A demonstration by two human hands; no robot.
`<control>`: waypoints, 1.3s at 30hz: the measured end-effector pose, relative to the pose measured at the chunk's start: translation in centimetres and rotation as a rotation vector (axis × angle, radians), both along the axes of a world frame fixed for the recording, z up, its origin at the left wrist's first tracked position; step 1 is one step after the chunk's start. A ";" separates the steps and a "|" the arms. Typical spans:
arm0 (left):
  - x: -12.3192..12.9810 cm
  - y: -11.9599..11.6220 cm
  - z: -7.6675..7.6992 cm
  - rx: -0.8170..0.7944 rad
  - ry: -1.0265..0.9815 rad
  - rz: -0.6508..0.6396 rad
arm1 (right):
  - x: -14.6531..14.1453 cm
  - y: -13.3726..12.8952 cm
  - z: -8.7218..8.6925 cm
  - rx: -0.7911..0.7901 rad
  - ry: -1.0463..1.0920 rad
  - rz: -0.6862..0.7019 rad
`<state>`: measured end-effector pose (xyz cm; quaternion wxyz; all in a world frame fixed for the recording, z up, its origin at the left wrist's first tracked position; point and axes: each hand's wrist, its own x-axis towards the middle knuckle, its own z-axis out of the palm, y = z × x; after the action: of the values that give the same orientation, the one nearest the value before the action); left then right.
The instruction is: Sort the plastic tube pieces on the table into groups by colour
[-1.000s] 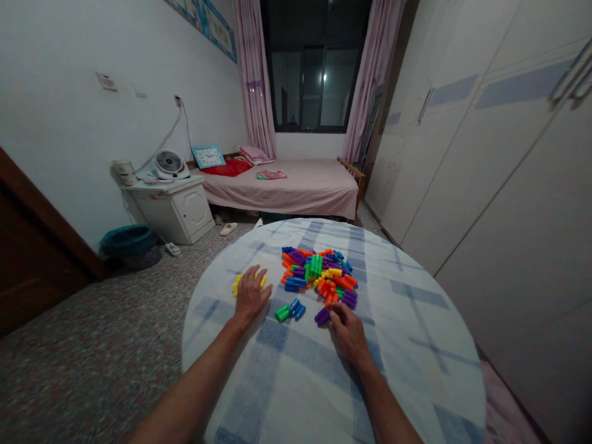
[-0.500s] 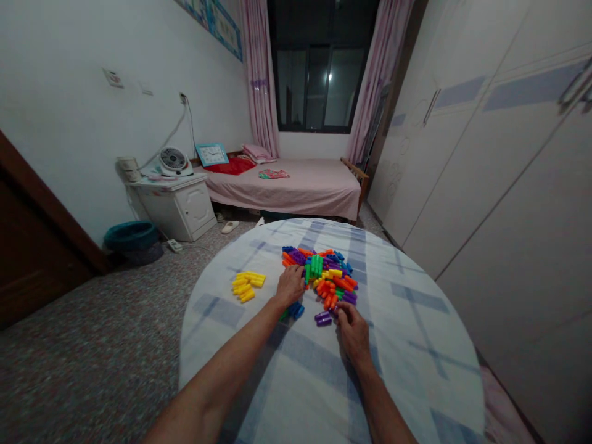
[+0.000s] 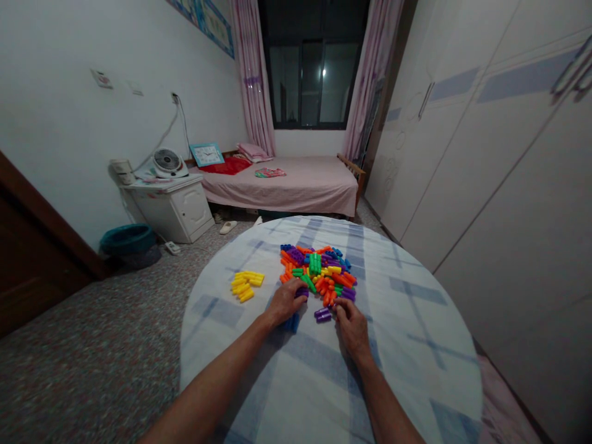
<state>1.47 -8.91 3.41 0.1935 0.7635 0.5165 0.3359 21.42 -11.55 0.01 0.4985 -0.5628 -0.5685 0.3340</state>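
Observation:
A heap of orange, green, purple, blue and yellow plastic pieces (image 3: 315, 265) lies on the round table. My left hand (image 3: 285, 301) is closed on a purple piece (image 3: 302, 292) at the heap's near left edge. Blue pieces (image 3: 292, 322) lie partly hidden below that hand. At the heap's near right edge is my right hand (image 3: 352, 325), its fingers pinched together; what they hold, if anything, is too small to name. Just left of its fingertips lie purple pieces (image 3: 322, 315). Several yellow pieces (image 3: 246, 285) form a separate group to the left.
A checked cloth covers the round table (image 3: 398, 345). Beyond it stands a bed (image 3: 305, 182) with a pink sheet. A white cabinet (image 3: 185, 209) carries a fan (image 3: 168, 161), near a bin (image 3: 130, 243). Wardrobe doors (image 3: 490, 160) line the right side.
My left hand has moved toward me, away from the green pieces, and now has a purple piece. My right hand has barely moved. The view has shifted slightly.

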 end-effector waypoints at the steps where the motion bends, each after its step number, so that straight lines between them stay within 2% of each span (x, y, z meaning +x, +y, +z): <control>1: -0.3 -0.1 0.1 0.019 -0.028 0.015 | 0.0 0.0 0.0 -0.001 -0.001 -0.002; 6: -2.0 -1.0 1.2 0.045 -0.085 0.112 | -0.1 0.1 0.0 0.005 -0.006 -0.008; 10: -0.9 -2.1 1.6 -0.017 -0.107 0.047 | -0.1 0.2 0.2 -0.013 0.013 -0.032; 14: 2.2 -2.9 0.6 -0.035 -0.070 -0.081 | 0.1 0.2 0.1 -0.013 0.054 -0.043; 17: 4.2 -3.2 -0.7 -0.006 0.063 -0.137 | 0.2 0.2 -0.2 0.001 0.042 -0.042; 22: 5.7 -3.5 -1.6 0.046 0.291 -0.084 | 0.3 0.3 -0.4 -0.009 0.069 -0.009; 27: 6.0 -3.6 -1.6 0.048 0.338 -0.057 | 0.2 0.3 -0.4 -0.005 0.065 -0.010; 32: 4.7 -3.2 -1.6 0.073 0.273 -0.072 | 0.2 0.2 -0.4 -0.021 0.052 -0.005; 36: 1.5 -2.6 0.0 0.106 0.232 0.065 | 0.2 0.2 -0.3 -0.024 0.029 -0.019; 39: -1.0 -3.3 1.3 0.127 0.180 0.148 | 0.1 0.3 -0.4 -0.034 0.008 -0.021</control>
<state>0.47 -12.21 4.67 0.0727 0.7610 0.5644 0.3114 21.54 -11.29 -0.36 0.4947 -0.5759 -0.5546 0.3406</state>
